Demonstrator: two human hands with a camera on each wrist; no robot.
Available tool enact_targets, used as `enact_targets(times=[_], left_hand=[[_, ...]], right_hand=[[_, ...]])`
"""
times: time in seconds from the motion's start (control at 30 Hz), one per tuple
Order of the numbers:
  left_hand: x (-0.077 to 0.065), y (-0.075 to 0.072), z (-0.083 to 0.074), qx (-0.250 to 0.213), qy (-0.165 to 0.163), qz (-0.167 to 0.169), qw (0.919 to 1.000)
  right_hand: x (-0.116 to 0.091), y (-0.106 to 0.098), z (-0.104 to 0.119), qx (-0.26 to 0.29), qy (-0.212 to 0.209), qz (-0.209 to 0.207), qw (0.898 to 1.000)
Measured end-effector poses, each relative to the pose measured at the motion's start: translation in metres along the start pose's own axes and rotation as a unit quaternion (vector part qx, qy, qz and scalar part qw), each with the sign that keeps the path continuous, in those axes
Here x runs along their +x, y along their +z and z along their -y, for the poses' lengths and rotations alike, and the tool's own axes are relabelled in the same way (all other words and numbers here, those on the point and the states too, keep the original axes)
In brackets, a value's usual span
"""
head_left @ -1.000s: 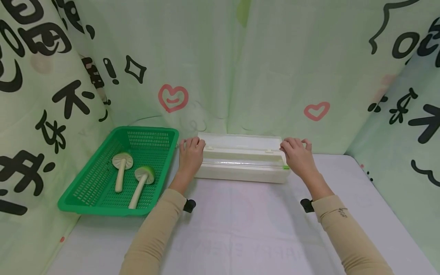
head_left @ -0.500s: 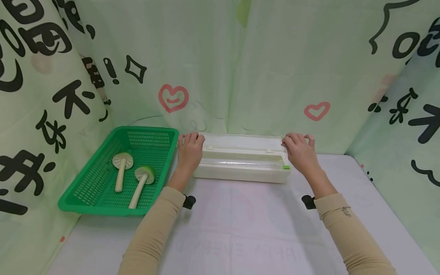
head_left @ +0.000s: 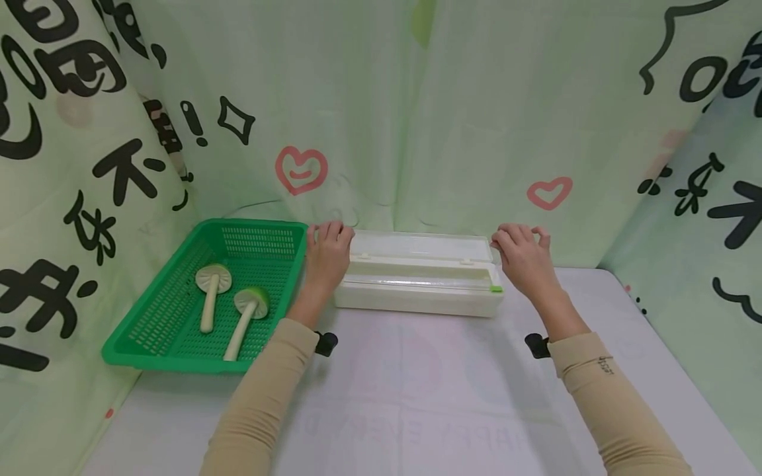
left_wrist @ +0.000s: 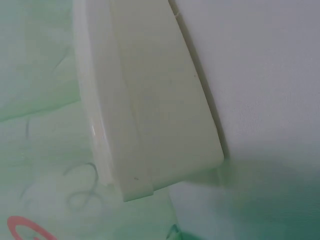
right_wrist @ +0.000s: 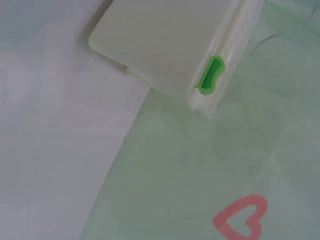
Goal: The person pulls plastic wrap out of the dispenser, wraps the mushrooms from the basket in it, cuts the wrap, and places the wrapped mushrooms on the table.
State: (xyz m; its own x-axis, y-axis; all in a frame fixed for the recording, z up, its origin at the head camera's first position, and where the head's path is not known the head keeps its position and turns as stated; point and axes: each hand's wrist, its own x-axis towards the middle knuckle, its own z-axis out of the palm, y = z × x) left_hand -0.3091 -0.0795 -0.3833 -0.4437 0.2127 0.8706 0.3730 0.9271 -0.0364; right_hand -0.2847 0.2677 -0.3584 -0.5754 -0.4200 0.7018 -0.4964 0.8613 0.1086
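A white cling film dispenser [head_left: 418,299] stands on the table, its lid [head_left: 421,247] folded back and a clear film roll showing inside. My left hand [head_left: 329,254], fingers loosely bent, is by the lid's left end. My right hand [head_left: 524,258] is at the lid's right corner, fingers also bent; nothing is seen held in either hand. The left wrist view shows the dispenser's end [left_wrist: 160,100] without fingers. In the right wrist view, a green slider [right_wrist: 211,75] sits at the edge of the dispenser; no fingers show there. Whether fingertips touch the lid is unclear.
A green plastic basket [head_left: 172,363] stands to the left, close to my left forearm. Two mushroom-shaped things with pale stems, a left one [head_left: 208,307] and a right one [head_left: 238,330], lie in it. Light green printed curtains [head_left: 464,132] hang behind and at both sides.
Both hands have moved slightly up and outward along the lid's ends, the right one further out. The dispenser and its lid have stayed in place.
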Motion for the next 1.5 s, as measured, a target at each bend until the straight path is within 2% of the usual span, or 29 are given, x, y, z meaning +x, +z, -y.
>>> enact_targets(times=[0.3,0.47,0.63,0.83,1.0,1.23,1.5], left_hand=[[0.009,-0.004,0.004,0.006,0.009,-0.007,0.9999],[0.013,-0.008,0.004,0.002,0.012,-0.005,0.9999],[0.020,-0.010,0.005,-0.001,0.013,-0.030,0.9995],[0.027,-0.015,0.005,0.002,0.011,-0.031,0.9994],[0.028,-0.016,0.005,0.000,0.007,-0.024,0.9997],[0.028,-0.016,0.007,0.001,0.006,-0.033,0.9995],[0.027,-0.016,0.010,0.006,0.005,-0.028,0.9996]], right_hand=[[0.010,-0.006,-0.001,0.005,-0.019,-0.046,0.999],[0.012,-0.009,-0.002,0.008,-0.019,-0.049,0.999],[0.017,-0.013,-0.003,0.000,-0.024,-0.054,0.998],[0.022,-0.018,-0.003,0.002,-0.008,-0.055,0.998],[0.021,-0.019,-0.003,0.007,-0.002,-0.041,0.999],[0.024,-0.019,-0.002,0.012,-0.011,-0.056,0.998],[0.027,-0.019,-0.002,0.008,-0.012,-0.047,0.999]])
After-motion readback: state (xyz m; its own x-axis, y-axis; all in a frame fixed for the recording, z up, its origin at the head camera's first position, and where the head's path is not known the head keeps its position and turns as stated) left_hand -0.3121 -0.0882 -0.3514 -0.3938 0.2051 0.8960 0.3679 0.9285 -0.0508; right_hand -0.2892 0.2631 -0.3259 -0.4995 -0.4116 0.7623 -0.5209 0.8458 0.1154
